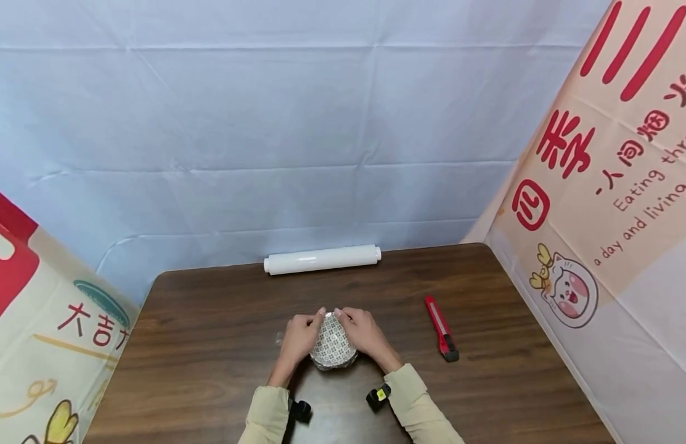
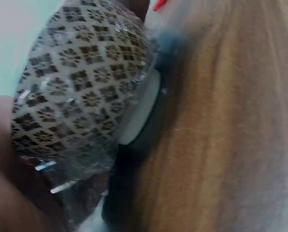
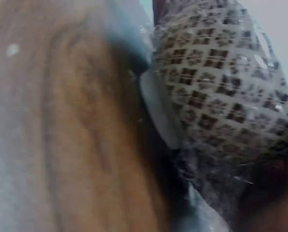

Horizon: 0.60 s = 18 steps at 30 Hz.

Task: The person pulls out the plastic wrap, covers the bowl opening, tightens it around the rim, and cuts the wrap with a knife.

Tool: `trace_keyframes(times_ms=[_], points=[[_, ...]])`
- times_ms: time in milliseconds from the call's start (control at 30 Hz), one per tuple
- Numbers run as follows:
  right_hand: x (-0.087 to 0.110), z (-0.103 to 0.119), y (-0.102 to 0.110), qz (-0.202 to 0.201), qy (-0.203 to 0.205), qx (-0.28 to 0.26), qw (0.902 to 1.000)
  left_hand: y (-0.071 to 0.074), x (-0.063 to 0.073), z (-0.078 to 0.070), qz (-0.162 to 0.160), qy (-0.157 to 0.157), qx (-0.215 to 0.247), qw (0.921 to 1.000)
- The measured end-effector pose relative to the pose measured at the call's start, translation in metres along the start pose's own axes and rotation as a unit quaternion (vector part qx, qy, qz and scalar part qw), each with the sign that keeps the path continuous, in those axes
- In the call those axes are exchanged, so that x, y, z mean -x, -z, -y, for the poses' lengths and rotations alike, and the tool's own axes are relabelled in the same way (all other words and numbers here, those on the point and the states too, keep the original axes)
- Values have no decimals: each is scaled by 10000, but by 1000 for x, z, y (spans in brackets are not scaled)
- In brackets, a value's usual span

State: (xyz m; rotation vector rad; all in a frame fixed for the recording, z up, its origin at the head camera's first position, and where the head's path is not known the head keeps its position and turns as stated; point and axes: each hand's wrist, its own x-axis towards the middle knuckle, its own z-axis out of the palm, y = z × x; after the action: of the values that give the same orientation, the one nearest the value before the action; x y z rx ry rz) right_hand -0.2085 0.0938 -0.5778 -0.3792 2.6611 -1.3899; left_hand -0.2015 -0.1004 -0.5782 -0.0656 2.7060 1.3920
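Note:
A small bowl point(image 1: 334, 342) with a brown-and-white flower-and-diamond pattern is between both hands, over the near middle of the table. Clear plastic film, creased and shiny, clings to its patterned side point(image 2: 81, 72) and bunches below it in both wrist views. My left hand point(image 1: 301, 336) grips the bowl's left side, thumb up at its far edge. Opposite it, my right hand point(image 1: 365, 333) holds the right side, its thumb near the left one. A pale foot point(image 3: 158, 111) of the bowl shows close over the wood. The fingers under the bowl are hidden.
A white roll point(image 1: 323, 259) of film lies along the table's back edge. To the right of the hands is a red box cutter point(image 1: 441, 328). The brown wooden table point(image 1: 209, 345) meets a pale cloth backdrop point(image 1: 237, 123) behind, with printed cloths at both sides.

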Motion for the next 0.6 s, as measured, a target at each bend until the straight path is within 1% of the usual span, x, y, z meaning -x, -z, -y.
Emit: trace_keyframes(times_ms=[100,167,267,367,467,600], points=[[5,0,10,53,-89,-53,9999,8,3,-1,32,-5,-57,10000],[13,0,18,135,-107,36,9998,16,9,0,119,-134,-222,9996],[28,-2,25,217,-63,261,9994,28,25,4,202,-281,-488,9982],[41,-5,25,202,-53,468,9987,34,40,11,164,-450,-621,9969],[50,-7,20,-18,-149,565,9983,32,53,15,51,-537,-634,9965],[57,-8,13,-366,-313,658,9967,23,64,14,-216,-597,-796,9948]])
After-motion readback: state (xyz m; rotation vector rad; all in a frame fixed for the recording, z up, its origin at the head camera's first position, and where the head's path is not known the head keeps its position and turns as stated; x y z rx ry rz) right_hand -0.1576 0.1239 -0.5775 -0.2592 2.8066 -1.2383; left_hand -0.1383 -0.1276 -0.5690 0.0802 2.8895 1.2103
